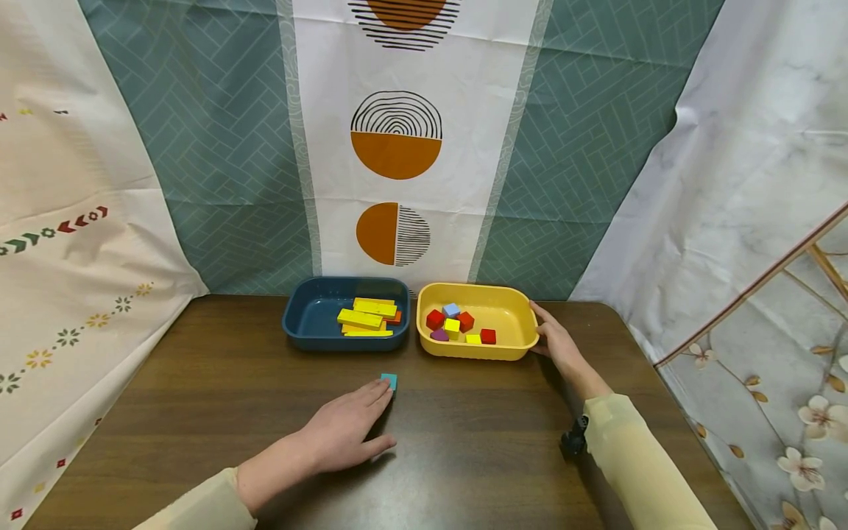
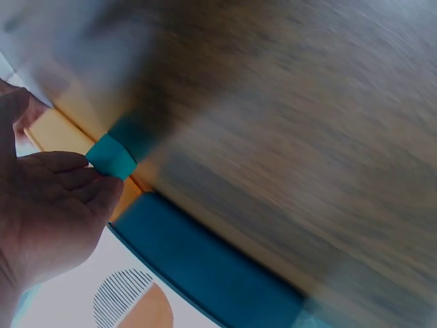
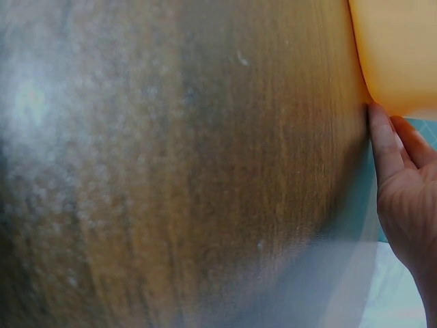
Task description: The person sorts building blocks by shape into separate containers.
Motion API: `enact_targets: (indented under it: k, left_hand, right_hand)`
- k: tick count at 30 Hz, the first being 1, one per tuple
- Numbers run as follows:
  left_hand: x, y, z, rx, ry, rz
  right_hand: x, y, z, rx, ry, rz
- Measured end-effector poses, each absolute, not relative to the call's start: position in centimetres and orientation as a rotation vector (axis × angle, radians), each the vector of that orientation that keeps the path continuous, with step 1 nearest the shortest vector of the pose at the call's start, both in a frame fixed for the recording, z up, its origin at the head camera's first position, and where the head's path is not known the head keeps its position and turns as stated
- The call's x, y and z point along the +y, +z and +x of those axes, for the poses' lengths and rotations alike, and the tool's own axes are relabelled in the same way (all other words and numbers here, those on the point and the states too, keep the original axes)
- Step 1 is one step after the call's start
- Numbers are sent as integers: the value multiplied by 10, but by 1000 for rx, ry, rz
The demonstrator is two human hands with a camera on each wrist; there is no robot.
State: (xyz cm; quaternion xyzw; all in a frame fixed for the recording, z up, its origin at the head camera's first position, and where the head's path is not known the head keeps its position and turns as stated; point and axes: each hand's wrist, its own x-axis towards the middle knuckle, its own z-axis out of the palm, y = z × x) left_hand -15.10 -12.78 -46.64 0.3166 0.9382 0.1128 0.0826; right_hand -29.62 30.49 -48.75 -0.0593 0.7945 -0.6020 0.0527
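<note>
A small teal cube [image 1: 389, 381] lies on the brown table in front of the two trays. The fingertips of my left hand [image 1: 344, 430] touch it, the fingers straight and the thumb held apart; the left wrist view also shows the teal cube [image 2: 113, 157] against the fingertips. My right hand [image 1: 559, 346] rests against the right end of a yellow tray [image 1: 520, 316], thumb and fingers spread along its outside. In the right wrist view the fingers look straight beside the yellow tray wall [image 3: 399, 61]. Red, yellow, blue and purple blocks lie in that tray.
Left of the yellow tray stands a dark blue tray [image 1: 308, 313] holding several yellow bars [image 1: 361, 319] and an orange-red piece [image 1: 395, 318]. Patterned cloths hang behind and beside the table [image 1: 199, 368]. A small black object [image 1: 573, 436] sits at the right sleeve.
</note>
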Motion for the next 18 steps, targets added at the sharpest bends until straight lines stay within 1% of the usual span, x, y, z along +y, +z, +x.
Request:
enact_targets:
  k: [6, 10, 13, 18]
  left_hand:
    - [-117, -465, -147, 2784, 343, 968]
    - [-114, -464, -152, 2835, 397, 964]
    - [-113, -461, -162, 2889, 499, 910]
    - [-113, -457, -181, 2911, 709, 736]
  right_hand:
    - [307, -493, -299, 2434, -1815, -186]
    - [307, -493, -299, 2432, -1812, -197]
    - [307, -493, -299, 2425, -1829, -187]
    - [307, -493, -299, 2426, -1832, -179]
